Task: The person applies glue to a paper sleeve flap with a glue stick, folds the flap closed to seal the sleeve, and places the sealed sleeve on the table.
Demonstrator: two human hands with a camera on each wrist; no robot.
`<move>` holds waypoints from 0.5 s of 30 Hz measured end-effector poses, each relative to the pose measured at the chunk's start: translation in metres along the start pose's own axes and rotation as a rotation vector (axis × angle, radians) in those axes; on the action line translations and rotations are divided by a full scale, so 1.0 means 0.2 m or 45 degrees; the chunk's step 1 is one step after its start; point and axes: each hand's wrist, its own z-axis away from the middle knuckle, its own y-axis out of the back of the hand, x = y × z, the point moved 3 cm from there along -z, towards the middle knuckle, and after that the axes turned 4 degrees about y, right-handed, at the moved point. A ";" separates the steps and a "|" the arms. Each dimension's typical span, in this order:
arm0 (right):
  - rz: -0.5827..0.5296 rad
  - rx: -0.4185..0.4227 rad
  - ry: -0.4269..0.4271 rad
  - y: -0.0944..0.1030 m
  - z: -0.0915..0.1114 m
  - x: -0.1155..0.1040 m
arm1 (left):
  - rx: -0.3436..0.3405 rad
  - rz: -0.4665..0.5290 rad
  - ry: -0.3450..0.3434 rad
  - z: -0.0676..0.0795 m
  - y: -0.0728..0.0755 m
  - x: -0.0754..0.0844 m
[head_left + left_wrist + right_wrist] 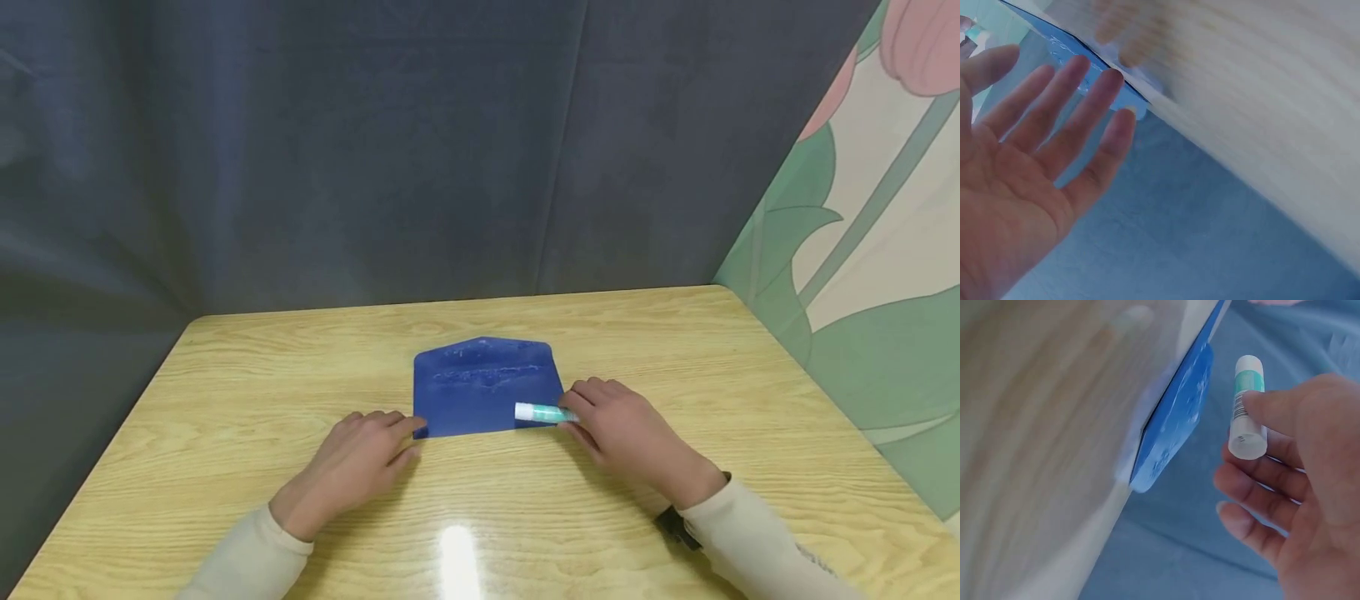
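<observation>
A dark blue envelope (465, 408) lies on the table with its flap spread toward the far side. Whitish glue smears (487, 375) run across it below the flap and along the flap's edge. My right hand (618, 429) pinches a white and green glue stick (543, 413) between thumb and fingers, above the envelope's near right corner. In the right wrist view the glue stick (1249, 406) has its white cap on. My left hand (363, 458) is at the envelope's near left corner, its fingers extended; in the left wrist view the palm (1010, 206) holds nothing.
The wooden table (300, 358) reaches back to a dark curtain (375, 167). A wall with painted flowers (885, 250) stands along the right side. A dark band (678, 529) is on the right wrist.
</observation>
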 end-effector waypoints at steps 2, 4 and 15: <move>0.043 0.037 0.075 0.01 -0.01 -0.04 | 0.007 0.033 -0.012 0.01 0.00 0.02; 0.064 0.067 0.136 0.01 -0.01 -0.07 | 0.013 0.068 -0.033 0.01 0.00 0.04; -0.040 0.119 0.236 0.04 -0.04 -0.23 | 0.050 0.184 -0.044 0.02 0.03 0.21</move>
